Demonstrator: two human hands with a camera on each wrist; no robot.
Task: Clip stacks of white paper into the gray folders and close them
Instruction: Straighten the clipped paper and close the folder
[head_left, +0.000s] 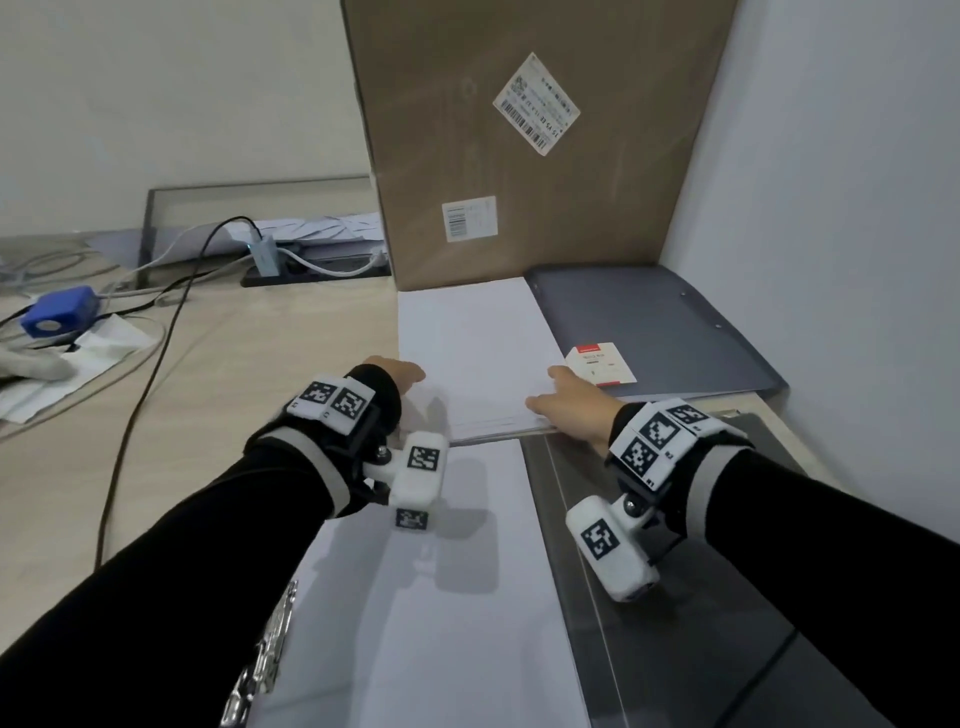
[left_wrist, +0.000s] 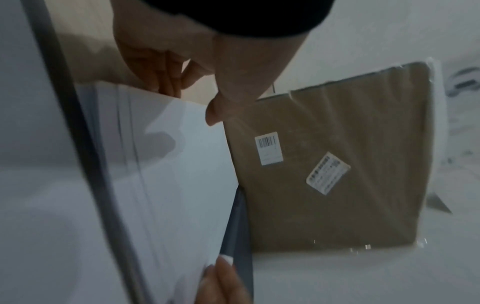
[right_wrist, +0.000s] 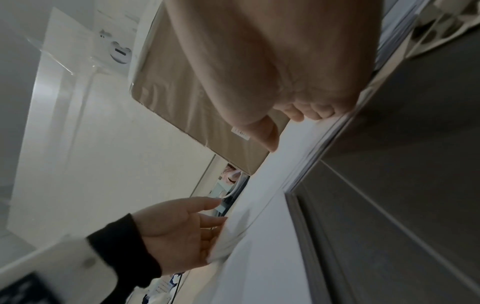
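A stack of white paper (head_left: 478, 353) lies on the desk in front of a cardboard box. My left hand (head_left: 400, 376) holds its near left corner; the left wrist view shows that hand (left_wrist: 192, 98) with the thumb on top and the fingers tucked under the edge. My right hand (head_left: 566, 410) grips the near right corner, thumb over the sheets and fingers curled at the edge (right_wrist: 288, 127). A closed gray folder (head_left: 675, 322) lies to the right of the stack. Nearer me an open gray folder (head_left: 675, 623) holds white paper (head_left: 431, 571) on its left half.
A tall cardboard box (head_left: 540, 130) stands right behind the stack. A red and white card (head_left: 602, 364) rests on the closed folder. The wall (head_left: 857, 208) runs along the right. Cables and a blue device (head_left: 60, 312) lie at the left. A metal clip (head_left: 260, 665) shows at bottom left.
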